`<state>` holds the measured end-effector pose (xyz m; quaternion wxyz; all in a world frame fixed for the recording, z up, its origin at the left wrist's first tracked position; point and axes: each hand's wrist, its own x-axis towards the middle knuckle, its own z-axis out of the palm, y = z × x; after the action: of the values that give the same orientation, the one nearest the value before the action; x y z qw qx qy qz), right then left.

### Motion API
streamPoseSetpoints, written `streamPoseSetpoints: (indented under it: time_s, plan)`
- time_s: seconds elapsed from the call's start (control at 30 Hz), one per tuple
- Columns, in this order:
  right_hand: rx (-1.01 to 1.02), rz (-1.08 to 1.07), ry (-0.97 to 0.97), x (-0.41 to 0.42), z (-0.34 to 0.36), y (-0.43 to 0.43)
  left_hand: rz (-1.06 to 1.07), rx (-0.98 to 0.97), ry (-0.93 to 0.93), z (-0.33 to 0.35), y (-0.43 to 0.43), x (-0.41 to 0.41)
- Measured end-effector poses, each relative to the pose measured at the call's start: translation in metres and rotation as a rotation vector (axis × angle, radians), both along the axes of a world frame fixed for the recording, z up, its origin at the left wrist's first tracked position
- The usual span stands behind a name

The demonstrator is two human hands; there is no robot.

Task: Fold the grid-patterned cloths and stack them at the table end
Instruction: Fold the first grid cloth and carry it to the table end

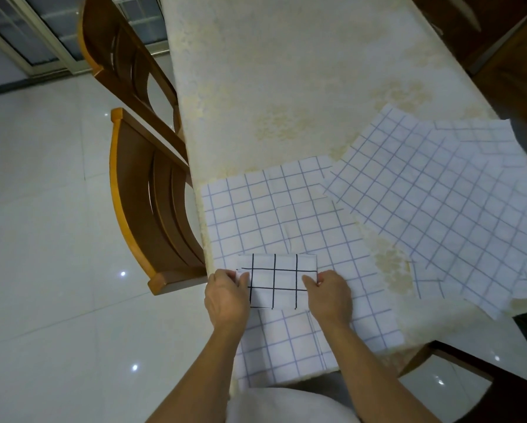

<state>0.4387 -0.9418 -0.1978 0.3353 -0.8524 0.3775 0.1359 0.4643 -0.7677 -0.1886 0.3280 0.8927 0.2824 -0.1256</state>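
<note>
- The bench (pixel 286 71), covered in a cream tablecloth with a pale yellow floral pattern, runs away from the person to the top of the view; its far part carries nothing.
- The glossy light tile floor (pixel 42 209) fills the left side, with a glazed sliding door (pixel 27 32) at the upper left.
- A loose group of unfolded grid cloths (pixel 439 193), white with faint blue lines, lies on the right of the bench. They overlap each other at angles and reach the right edge.
- One more spread grid cloth (pixel 271 215), also white with faint blue lines, lies flat at the near left corner of the bench. Its near part hangs over the edge toward the person, and its right top corner touches the loose group.
- Two brown wooden chairs with orange-toned edges stand along the left side of the bench: the near chair (pixel 140 209) and the far chair (pixel 118 56).
- A small folded cloth (pixel 276 279), white with bold black grid lines, sits over the near part of the spread cloth, between the hands. Whether it rests on that cloth or is lifted just off it cannot be told.
- The left hand (pixel 225 297) pinches the folded cloth's left edge, thumb on top.
- The right hand (pixel 329 297) pinches its right edge in the same way.
</note>
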Motion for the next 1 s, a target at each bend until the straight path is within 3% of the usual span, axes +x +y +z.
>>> streamPoseSetpoints:
  time_s: [0.23, 0.37, 0.6, 0.87, 1.0]
  plan:
    - [-0.029, 0.094, -0.03, -0.004, -0.001, 0.002, -0.08, 0.027, 0.173, -0.004, 0.006, 0.014]
    - [0.069, 0.076, -0.069, -0.005, 0.009, 0.002, -0.107, -0.028, 0.148, 0.002, 0.006, 0.015]
    - [0.368, -0.015, -0.271, -0.005, 0.034, -0.008, 0.041, -0.471, -0.01, 0.042, 0.018, 0.009]
    - [0.479, 0.018, -0.457, -0.006, 0.089, 0.005, 0.141, -0.825, -0.098, 0.079, 0.049, -0.002]
    - [0.457, 0.061, -0.497, -0.016, 0.098, 0.019, 0.128, -0.867, -0.14, 0.089, 0.061, -0.02]
